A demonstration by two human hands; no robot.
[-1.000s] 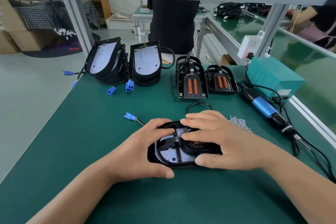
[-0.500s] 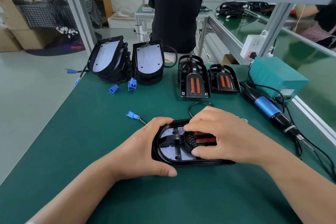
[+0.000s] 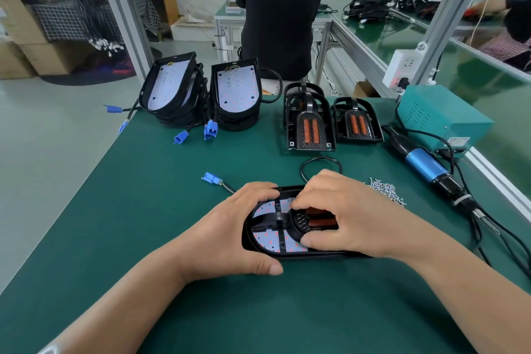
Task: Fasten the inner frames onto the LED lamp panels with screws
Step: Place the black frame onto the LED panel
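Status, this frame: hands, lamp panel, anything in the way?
Left hand grips lamp panel at its rounded end. Right hand pinches inner frame lying on panel. Screwdriver and screws untouched at right; nothing blocking.

Our left hand [image 3: 230,236] cups the left end of the black oval LED lamp panel [image 3: 267,238], thumb along the near rim. Our right hand [image 3: 347,215] pinches the black plastic inner frame [image 3: 298,223], fingers curled. Both forearms are bare.

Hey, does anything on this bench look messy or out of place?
The left stack of lamp panels leans askew, and a blue connector hangs off the table. Screws lie loose on it.
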